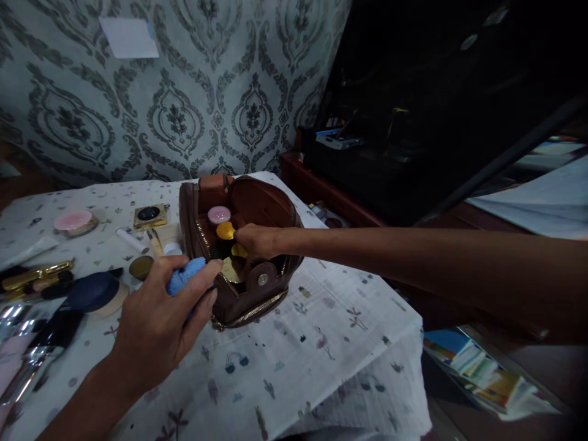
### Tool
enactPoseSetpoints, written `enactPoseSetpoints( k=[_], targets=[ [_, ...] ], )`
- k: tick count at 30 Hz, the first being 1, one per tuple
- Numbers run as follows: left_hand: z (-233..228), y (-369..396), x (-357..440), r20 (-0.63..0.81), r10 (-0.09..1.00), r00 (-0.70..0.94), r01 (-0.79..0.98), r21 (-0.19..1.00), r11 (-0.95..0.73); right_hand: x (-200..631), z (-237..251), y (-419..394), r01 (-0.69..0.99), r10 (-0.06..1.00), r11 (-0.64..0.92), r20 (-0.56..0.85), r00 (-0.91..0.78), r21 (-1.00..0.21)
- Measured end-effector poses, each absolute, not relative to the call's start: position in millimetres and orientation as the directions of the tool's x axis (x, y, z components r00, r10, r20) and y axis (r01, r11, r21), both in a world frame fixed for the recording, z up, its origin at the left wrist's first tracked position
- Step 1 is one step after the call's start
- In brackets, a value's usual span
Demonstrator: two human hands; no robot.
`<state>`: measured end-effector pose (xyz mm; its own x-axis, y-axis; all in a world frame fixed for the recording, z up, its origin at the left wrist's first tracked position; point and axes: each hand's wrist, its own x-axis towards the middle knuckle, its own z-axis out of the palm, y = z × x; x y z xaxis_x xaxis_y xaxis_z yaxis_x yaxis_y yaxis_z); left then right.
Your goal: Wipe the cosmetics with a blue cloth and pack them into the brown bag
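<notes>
A brown leather cosmetic bag (275, 288) stands unzipped on the table, its mouth facing up. My right hand (260, 241) reaches into it, fingers closed at a small container with a shiny gold top (225, 230); its lower part is hidden. Near it inside the bag are a pink round-lidded container (219, 214) and a gold piece (231, 269). By the bag's left front edge, my left hand (168, 309) is closed around a fuzzy blue cloth (186, 275). The fingertips of that hand come close to the bag's zipper.
Left of the bag lie a pink compact (75, 222), a gold-edged compact (149, 214), a dark blue-lidded jar (94, 290), a white tube (131, 240) and several brushes and bottles. A patterned white cloth (294, 380) covers the table. A large black panel (436, 92) leans at the right.
</notes>
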<state>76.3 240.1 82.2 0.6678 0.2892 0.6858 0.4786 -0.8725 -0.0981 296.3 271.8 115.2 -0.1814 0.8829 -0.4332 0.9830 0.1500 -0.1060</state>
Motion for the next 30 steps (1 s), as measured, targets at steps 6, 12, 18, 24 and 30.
enactPoseSetpoints(
  k=[6, 12, 18, 24, 30],
  targets=[
    [81.6, 240.4, 75.9, 0.683, 0.297, 0.668, 0.491, -0.104, -0.865, 291.5, 117.3, 277.4, 0.996, 0.872, 0.046, -0.483, -0.078, -0.078],
    [81.1, 239.8, 75.1, 0.675, 0.296, 0.676, 0.485, -0.105, -0.868, 292.2, 116.7, 278.1, 0.995, 0.869, 0.062, -0.486, -0.093, -0.079],
    [83.4, 239.2, 76.8, 0.688, 0.273, 0.672, 0.477, -0.121, -0.87, 290.8, 119.9, 274.3, 0.995, 0.878, 0.057, -0.471, -0.087, -0.076],
    [82.1, 239.5, 75.8, 0.679, 0.286, 0.676, 0.484, -0.117, -0.867, 292.9, 123.8, 267.7, 0.995, 0.919, 0.093, -0.38, -0.101, -0.039],
    [80.2, 239.3, 74.9, 0.681, 0.307, 0.665, 0.497, -0.097, -0.862, 293.8, 130.6, 259.9, 0.983, 0.926, 0.18, -0.33, -0.182, -0.037]
  ],
)
